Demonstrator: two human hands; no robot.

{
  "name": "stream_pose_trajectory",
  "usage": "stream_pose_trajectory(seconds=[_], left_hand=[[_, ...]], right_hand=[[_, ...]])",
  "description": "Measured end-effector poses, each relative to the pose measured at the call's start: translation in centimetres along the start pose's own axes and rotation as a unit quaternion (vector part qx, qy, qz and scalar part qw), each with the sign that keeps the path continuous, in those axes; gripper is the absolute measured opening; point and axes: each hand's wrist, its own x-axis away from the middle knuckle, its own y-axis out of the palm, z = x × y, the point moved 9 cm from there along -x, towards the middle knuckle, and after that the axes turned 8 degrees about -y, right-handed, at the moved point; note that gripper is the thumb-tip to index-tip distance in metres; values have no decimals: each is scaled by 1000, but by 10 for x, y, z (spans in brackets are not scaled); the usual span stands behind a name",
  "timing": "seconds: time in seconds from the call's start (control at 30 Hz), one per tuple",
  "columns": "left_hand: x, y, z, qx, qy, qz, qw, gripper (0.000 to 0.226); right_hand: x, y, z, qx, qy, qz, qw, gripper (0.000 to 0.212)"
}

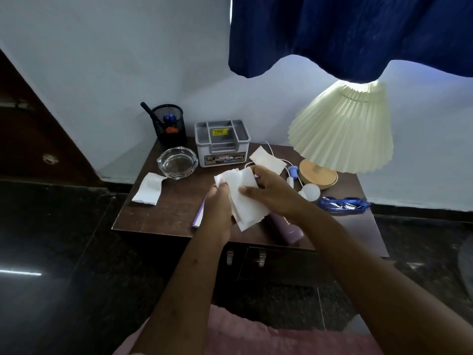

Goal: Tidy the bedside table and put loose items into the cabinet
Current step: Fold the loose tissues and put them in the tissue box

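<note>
Over the middle of the dark wooden bedside table [163,213], both my hands hold a bunch of white tissues [247,201]. My left hand [217,203] grips the bunch from the left with its thumb on top. My right hand [268,190] pinches the same tissues from the right. One loose tissue [147,189] lies at the table's left side, another tissue [267,161] lies behind my hands. The cabinet door [279,265] under the tabletop is closed, with metal handles [261,260].
A mesh pen holder [169,124], a glass ashtray [177,162] and a grey organiser box [222,143] stand at the back. A pleated lamp [340,134] stands right, with a white cable, blue glasses [343,204], a purple case [288,228] and a purple booklet [199,215] near it.
</note>
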Motion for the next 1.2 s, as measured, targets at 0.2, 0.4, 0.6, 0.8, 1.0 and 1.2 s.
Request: stream_pose_trajectory(seconds=[0.2, 0.4, 0.6, 0.8, 1.0, 1.2], left_hand=[[6, 9, 6, 8, 44, -47, 998, 35], [-5, -15, 8, 22, 44, 12, 999, 28], [-19, -31, 3, 56, 17, 38, 998, 29], [-28, -41, 5, 81, 8, 49, 995, 32], [-33, -50, 9, 90, 4, 55, 994, 30], [-29, -52, 13, 84, 4, 68, 994, 15]], right_hand=[[-8, 1, -5, 138, -53, 49, 988, 42], [-21, 10, 10, -43, -11, -102, 994, 59], [-60, -54, 58, 95, 95, 116, 984, 28], [-111, -49, 71, 226, 132, 35, 965, 36], [-129, -55, 87, 271, 157, 29, 949, 34], [-119, -69, 61, 318, 80, 141, 934, 39]])
